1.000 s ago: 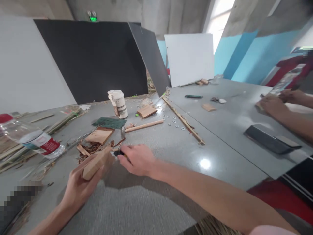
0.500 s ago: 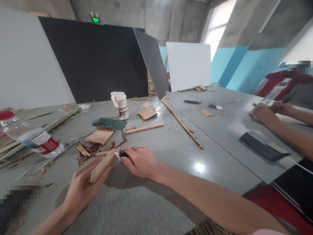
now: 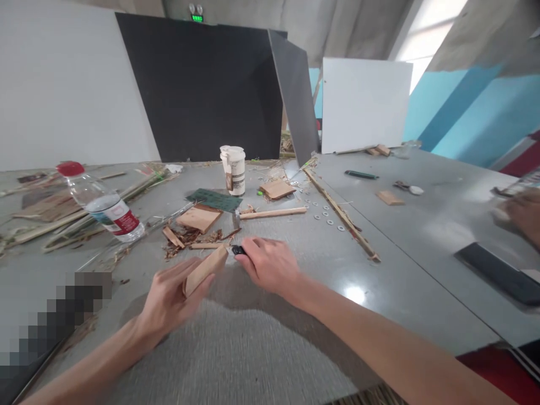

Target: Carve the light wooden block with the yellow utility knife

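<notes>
My left hand [image 3: 169,298] is closed round a flat wooden block [image 3: 205,270], holding it tilted just above the grey table [image 3: 261,349]. My right hand [image 3: 270,264] grips a small black-handled knife [image 3: 237,250], its tip against the upper end of the block. Wood shavings and chips [image 3: 185,244] lie just behind the block.
A water bottle [image 3: 103,205] lies at the left beside bamboo strips [image 3: 63,230]. Behind are a paper cup [image 3: 233,170], green sandpaper [image 3: 208,199], wood pieces [image 3: 199,218], a hammer [image 3: 270,213] and washers [image 3: 323,214]. Another person's hand [image 3: 523,214] and a dark flat stone [image 3: 498,273] are at the right.
The camera has turned left and tilted, shifting the scene rightward. My hands stay together at the block and knife, with the block's end now lower against the blade.
</notes>
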`<state>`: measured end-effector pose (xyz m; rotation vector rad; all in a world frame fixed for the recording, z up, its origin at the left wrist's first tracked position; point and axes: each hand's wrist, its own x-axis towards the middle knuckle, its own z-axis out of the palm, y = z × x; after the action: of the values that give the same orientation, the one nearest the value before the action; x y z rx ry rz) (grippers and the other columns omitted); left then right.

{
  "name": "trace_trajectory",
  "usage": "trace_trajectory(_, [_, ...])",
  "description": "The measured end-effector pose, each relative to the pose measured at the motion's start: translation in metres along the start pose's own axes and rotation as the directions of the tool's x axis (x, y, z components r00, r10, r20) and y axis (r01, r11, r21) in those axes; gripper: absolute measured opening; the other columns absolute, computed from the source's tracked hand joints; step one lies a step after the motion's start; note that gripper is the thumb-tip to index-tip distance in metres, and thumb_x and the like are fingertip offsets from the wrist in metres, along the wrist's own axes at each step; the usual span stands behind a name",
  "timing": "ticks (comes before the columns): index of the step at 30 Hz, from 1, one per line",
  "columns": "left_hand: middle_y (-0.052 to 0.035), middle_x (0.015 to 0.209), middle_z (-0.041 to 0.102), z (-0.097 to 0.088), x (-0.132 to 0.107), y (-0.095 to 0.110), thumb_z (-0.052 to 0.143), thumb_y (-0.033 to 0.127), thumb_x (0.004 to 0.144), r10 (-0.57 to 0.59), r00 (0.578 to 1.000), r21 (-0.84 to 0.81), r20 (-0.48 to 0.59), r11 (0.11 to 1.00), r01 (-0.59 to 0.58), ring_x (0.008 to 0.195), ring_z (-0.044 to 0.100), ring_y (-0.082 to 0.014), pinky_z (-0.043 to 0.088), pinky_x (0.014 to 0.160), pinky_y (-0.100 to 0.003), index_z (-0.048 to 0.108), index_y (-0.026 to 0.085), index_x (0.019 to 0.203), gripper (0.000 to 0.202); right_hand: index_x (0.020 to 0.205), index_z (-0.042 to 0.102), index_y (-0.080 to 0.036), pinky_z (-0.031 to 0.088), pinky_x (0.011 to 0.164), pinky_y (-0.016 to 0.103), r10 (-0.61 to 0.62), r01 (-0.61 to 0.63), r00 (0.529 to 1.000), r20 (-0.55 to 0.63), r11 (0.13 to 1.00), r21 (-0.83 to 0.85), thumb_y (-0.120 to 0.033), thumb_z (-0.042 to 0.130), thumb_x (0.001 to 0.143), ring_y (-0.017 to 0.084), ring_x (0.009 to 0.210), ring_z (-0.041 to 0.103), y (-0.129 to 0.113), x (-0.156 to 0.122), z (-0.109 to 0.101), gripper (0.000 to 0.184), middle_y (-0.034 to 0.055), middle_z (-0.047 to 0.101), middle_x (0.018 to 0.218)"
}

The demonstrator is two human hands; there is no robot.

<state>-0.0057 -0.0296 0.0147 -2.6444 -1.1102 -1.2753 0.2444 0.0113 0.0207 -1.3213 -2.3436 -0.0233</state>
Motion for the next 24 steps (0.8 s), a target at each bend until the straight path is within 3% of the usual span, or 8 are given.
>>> trace_trajectory(1, [-0.0041,0.08,0.075,-0.002,-0.002,0.003,0.059,0.02,0.102,0.059,0.998,-0.019,0.013,0.998,-0.058,0.064,0.07,-0.0146,0.055,0.059,-0.023,0.069,0.015,0.102,0.012,0.107,0.063,-0.02,0.029,0.06,0.03,0.047,-0.046,0.998,-0.033,0.999,0.006,-0.054,0.029,0.114,0.019,0.069,0.063,0.006,0.003,-0.001,0.049,0.0092,0.075,0.092])
trace_trajectory(4, [-0.0119,0.108,0.082,-0.008,-0.006,0.015,0.056,0.017,0.1,0.211,0.976,-0.094,0.053,0.974,-0.206,0.089,0.08,-0.0202,0.063,0.075,-0.027,0.066,0.015,0.132,0.034,0.1,0.059,-0.019,0.025,0.059,0.03,0.181,-0.177,0.972,-0.148,0.983,0.041,-0.047,0.026,0.115,0.018,0.061,0.056,0.034,0.009,-0.01,0.046,0.007,0.068,0.079])
trace_trajectory(6, [-0.0102,0.106,0.082,-0.009,-0.007,0.021,0.056,0.014,0.099,0.174,0.984,-0.093,0.036,0.981,-0.17,0.089,0.081,-0.0192,0.063,0.075,-0.026,0.065,0.016,0.135,0.038,0.095,0.055,-0.02,0.025,0.059,0.03,0.188,-0.175,0.962,-0.2,0.981,0.08,-0.046,0.025,0.115,0.016,0.059,0.052,0.05,0.009,-0.019,0.044,0.0026,0.062,0.071])
trace_trajectory(9, [-0.0037,0.09,0.078,-0.006,-0.004,0.017,0.059,0.013,0.098,0.077,0.997,-0.09,-0.022,0.993,-0.079,0.072,0.075,-0.0141,0.058,0.064,-0.022,0.071,0.019,0.121,0.027,0.091,0.049,-0.023,0.028,0.059,0.029,0.09,-0.059,0.967,-0.238,0.989,0.136,-0.045,0.02,0.116,0.014,0.056,0.046,0.053,0.003,-0.027,0.044,-0.0026,0.054,0.065])
trace_trajectory(12, [-0.0015,0.079,0.071,-0.003,-0.001,0.005,0.063,0.014,0.097,0.025,0.998,-0.102,-0.065,0.994,-0.032,0.061,0.065,-0.0117,0.051,0.056,-0.02,0.073,0.017,0.11,0.017,0.089,0.048,-0.023,0.031,0.059,0.027,-0.117,0.158,0.967,-0.226,0.972,0.175,-0.051,0.02,0.115,0.012,0.056,0.046,0.035,-0.003,-0.025,0.047,-0.0039,0.052,0.066])
trace_trajectory(16, [-0.0042,0.085,0.073,-0.001,-0.002,-0.003,0.065,0.012,0.096,0.046,0.996,-0.108,-0.075,0.993,-0.054,0.064,0.064,-0.012,0.05,0.059,-0.021,0.072,0.014,0.117,0.021,0.086,0.049,-0.023,0.03,0.059,0.028,-0.346,0.385,0.914,-0.212,0.905,0.182,-0.062,0.021,0.113,0.013,0.059,0.044,0.01,-0.008,-0.015,0.055,-0.0025,0.052,0.069])
trace_trajectory(24, [-0.0065,0.089,0.076,-0.003,-0.002,0.004,0.064,0.013,0.097,0.095,0.994,-0.134,-0.055,0.986,-0.102,0.068,0.069,-0.0136,0.053,0.061,-0.022,0.07,0.016,0.122,0.025,0.088,0.051,-0.022,0.028,0.059,0.031,-0.415,0.445,0.886,-0.21,0.886,0.13,-0.059,0.021,0.115,0.015,0.062,0.044,0.002,-0.009,-0.01,0.054,-0.0003,0.055,0.072])
